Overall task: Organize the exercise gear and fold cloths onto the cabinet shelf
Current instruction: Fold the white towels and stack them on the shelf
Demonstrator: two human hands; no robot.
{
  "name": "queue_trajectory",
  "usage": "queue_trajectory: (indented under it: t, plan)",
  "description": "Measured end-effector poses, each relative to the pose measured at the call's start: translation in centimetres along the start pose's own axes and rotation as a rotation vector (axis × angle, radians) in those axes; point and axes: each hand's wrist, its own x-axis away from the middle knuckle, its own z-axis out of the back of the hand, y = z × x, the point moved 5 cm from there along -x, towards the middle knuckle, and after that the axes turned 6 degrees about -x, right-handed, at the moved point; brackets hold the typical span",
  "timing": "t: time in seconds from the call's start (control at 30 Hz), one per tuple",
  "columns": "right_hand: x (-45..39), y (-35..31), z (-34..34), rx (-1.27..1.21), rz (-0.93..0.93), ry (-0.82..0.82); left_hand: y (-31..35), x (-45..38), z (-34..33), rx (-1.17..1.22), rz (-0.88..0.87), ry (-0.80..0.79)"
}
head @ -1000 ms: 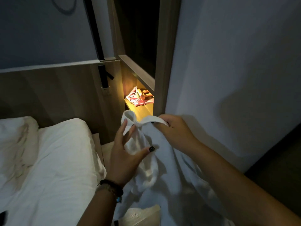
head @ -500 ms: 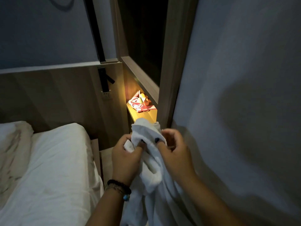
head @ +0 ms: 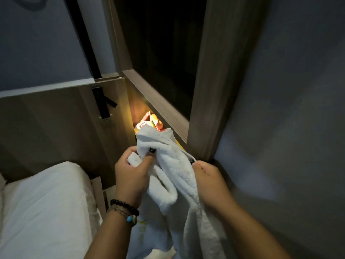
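Note:
A white towel (head: 173, 165) hangs bunched between both hands in front of the cabinet. My left hand (head: 130, 174) grips its upper left part, thumb pinching the fabric. My right hand (head: 209, 182) grips the right edge, fingers curled round the cloth. The towel's top rises in front of the lit cabinet shelf (head: 182, 146), where red, orange and white exercise gear (head: 153, 122) lies partly hidden behind the cloth.
A bed with white bedding (head: 46, 212) lies at the lower left, against a wooden headboard (head: 56, 128). The dark upper cabinet opening (head: 164, 53) is above the shelf. A grey wall (head: 289, 109) fills the right side.
Both hands have closed on the towel and bunched it, then drawn slightly apart. The view has moved closer to the cabinet and the towel now covers more of the shelf.

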Motion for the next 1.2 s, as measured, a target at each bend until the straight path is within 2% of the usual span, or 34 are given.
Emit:
queue_trajectory:
  t: [0.33, 0.53, 0.83, 1.03, 1.2]
  plan:
    - [-9.0, -7.5, -6.4, -0.254, 0.009, 0.036, -2.3, -11.6, 2.0, 0.117, 0.121, -0.085]
    - [-13.6, -6.9, -9.2, -0.232, -0.011, 0.02, -3.7, -16.6, 2.1, 0.117, 0.152, -0.084]
    - [-19.3, -4.1, -13.2, -0.264, -0.147, -0.139, -6.1, -24.0, -1.6, 0.057, 0.158, -0.116]
    - [-23.0, -3.6, -14.0, -0.316, -0.25, -0.043, -7.5, -28.8, -3.3, 0.043, 0.196, -0.238]
    - [-26.5, -3.7, -15.2, -0.318, -0.301, 0.114, -8.6, -34.3, -5.5, 0.029, 0.193, -0.463]
